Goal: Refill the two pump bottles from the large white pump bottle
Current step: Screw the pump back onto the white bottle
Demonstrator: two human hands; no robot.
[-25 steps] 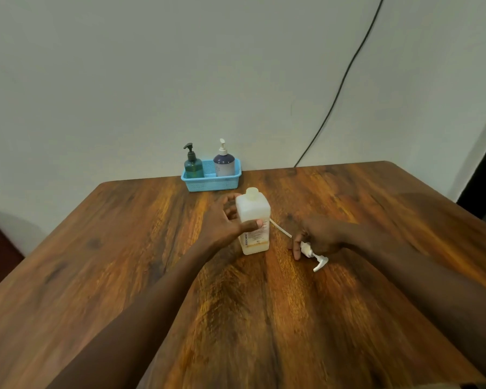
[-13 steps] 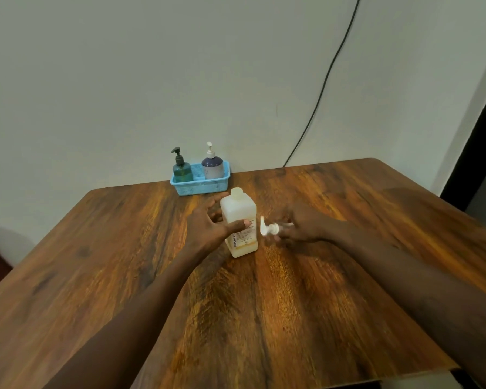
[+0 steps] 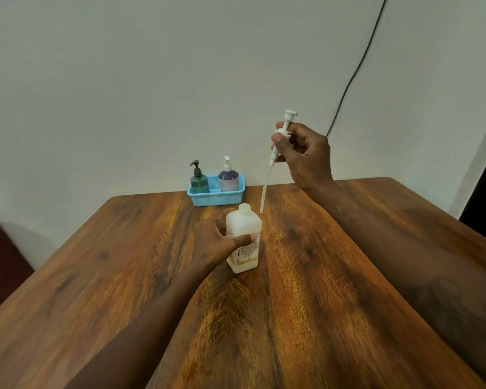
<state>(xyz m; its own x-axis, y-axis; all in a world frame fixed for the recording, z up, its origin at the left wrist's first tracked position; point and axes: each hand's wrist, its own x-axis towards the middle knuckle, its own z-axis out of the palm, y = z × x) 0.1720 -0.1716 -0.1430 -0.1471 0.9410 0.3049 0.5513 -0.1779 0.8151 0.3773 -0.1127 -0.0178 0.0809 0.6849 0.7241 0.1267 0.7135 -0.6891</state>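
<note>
The large white bottle (image 3: 245, 245) stands upright mid-table with its neck uncapped, and my left hand (image 3: 218, 242) wraps around its side. My right hand (image 3: 303, 151) is raised above and to the right of it, gripping the white pump head (image 3: 283, 133). The pump's long dip tube hangs down, its tip just right of the bottle's neck. At the table's back edge a blue basket (image 3: 216, 198) holds a dark green pump bottle (image 3: 198, 179) on the left and a purple pump bottle (image 3: 228, 176) with a white pump on the right.
The wooden table (image 3: 292, 318) spreads wide around the bottle. A black cable (image 3: 357, 68) runs down the white wall behind. A dark red seat (image 3: 0, 262) sits past the table's left edge, and a dark doorway at far right.
My right hand picked the pump head up off the table and lifted it upright, high above the white bottle. My left hand kept its hold on the bottle.
</note>
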